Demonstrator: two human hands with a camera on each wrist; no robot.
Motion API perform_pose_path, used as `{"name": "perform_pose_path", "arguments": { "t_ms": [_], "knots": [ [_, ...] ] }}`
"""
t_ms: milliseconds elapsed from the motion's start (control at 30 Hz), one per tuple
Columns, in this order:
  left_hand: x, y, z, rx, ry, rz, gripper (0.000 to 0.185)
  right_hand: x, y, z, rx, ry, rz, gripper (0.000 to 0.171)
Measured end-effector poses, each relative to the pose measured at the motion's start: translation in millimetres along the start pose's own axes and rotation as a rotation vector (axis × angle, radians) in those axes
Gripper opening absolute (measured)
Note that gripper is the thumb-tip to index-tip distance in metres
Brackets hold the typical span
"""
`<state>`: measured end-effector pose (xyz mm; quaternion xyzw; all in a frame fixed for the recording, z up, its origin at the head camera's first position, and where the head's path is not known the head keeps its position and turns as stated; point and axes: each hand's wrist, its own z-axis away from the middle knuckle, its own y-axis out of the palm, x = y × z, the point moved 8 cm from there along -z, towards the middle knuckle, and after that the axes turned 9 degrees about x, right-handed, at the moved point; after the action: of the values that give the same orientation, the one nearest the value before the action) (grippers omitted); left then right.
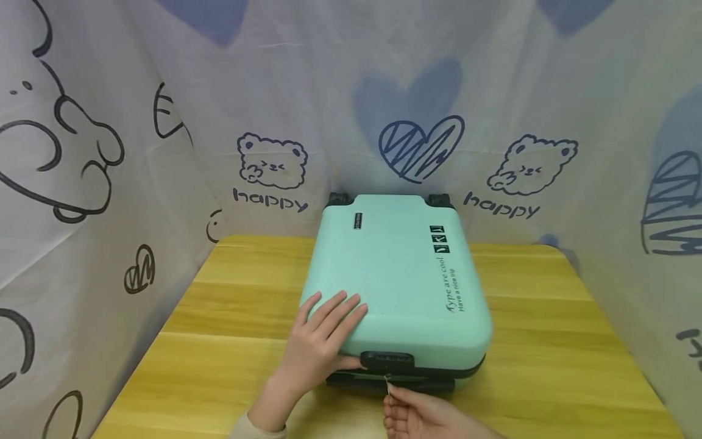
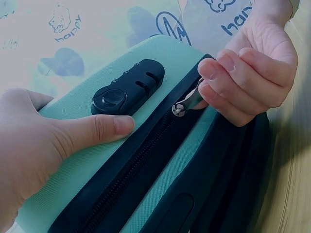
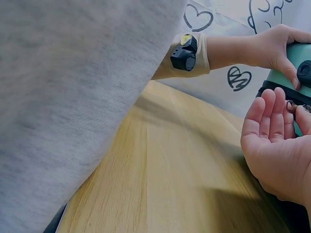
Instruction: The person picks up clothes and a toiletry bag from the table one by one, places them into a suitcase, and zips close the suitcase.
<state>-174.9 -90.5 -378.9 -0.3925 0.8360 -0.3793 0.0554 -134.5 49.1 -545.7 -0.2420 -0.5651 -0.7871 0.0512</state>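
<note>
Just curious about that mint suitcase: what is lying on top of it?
The left hand rests flat on the suitcase lid, thumb beside the black combination lock. The right hand pinches the zipper pull. The inside is hidden.

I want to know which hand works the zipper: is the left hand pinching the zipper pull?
No, the left hand rests on the suitcase while the right hand pinches the zipper pull.

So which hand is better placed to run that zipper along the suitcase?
The right hand, probably: its grip already pinches the zipper pull just below the lock. The left hand lies flat on the mint suitcase, steadying it.
</note>
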Motion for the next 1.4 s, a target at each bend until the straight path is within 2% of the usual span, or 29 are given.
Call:
{"name": "perform_pose_path", "arguments": {
  "t_ms": [167, 267, 367, 467, 600, 667, 833, 933, 1033, 1133, 1233, 1300, 1400],
  "knots": [
    [0.5, 2.0, 1.4, 0.046, -0.019, -0.002, 0.118, 0, -1, 1, -0.012, -0.008, -0.011, 0.033],
    [0.8, 2.4, 3.2, 0.083, -0.023, 0.005, 0.115, 1, -3, 3, -0.034, -0.003, 0.037, 0.029],
    [0.3, -3.0, 7.3, 0.084, -0.023, 0.054, 0.101, 1, -6, 9, -0.048, 0.005, 0.115, 0.024],
    [-0.7, -13.5, 12.0, 0.031, -0.007, 0.117, 0.077, 3, -8, 17, -0.023, -0.002, 0.2, 0.023],
    [-2.2, -29.4, 16.6, -0.103, 0.044, 0.179, 0.037, 10, -3, 30, 0.037, -0.019, 0.269, 0.026],
    [-3.0, -37.6, 19.1, -0.179, 0.07, 0.209, 0.026, 15, 2, 36, 0.081, -0.025, 0.291, 0.028],
    [-5.1, -55.1, 21.2, -0.301, 0.1, 0.323, 0.022, 34, 21, 49, 0.225, -0.074, 0.357, 0.039],
    [-6.2, -60.5, 20.5, -0.329, 0.109, 0.452, 0.022, 47, 36, 56, 0.284, -0.108, 0.424, 0.04],
    [-8.8, -63.6, 20.1, -0.338, 0.142, 0.604, 0.021, 61, 52, 65, 0.3, -0.128, 0.512, 0.037],
    [-12.3, -60.1, 20.4, -0.289, 0.16, 0.762, 0.018, 78, 69, 74, 0.308, -0.174, 0.613, 0.036],
    [-14.2, -49.7, 22.6, -0.172, 0.126, 0.91, 0.015, 96, 85, 84, 0.291, -0.267, 0.764, 0.036],
    [-14.3, -39.4, 25.1, -0.057, 0.072, 1.002, 0.016, 108, 95, 91, 0.268, -0.333, 0.866, 0.036],
    [-13.4, -21.5, 29.2, 0.154, -0.034, 1.141, 0.021, 125, 109, 99, 0.242, -0.472, 1.027, 0.036]
  ]
}}
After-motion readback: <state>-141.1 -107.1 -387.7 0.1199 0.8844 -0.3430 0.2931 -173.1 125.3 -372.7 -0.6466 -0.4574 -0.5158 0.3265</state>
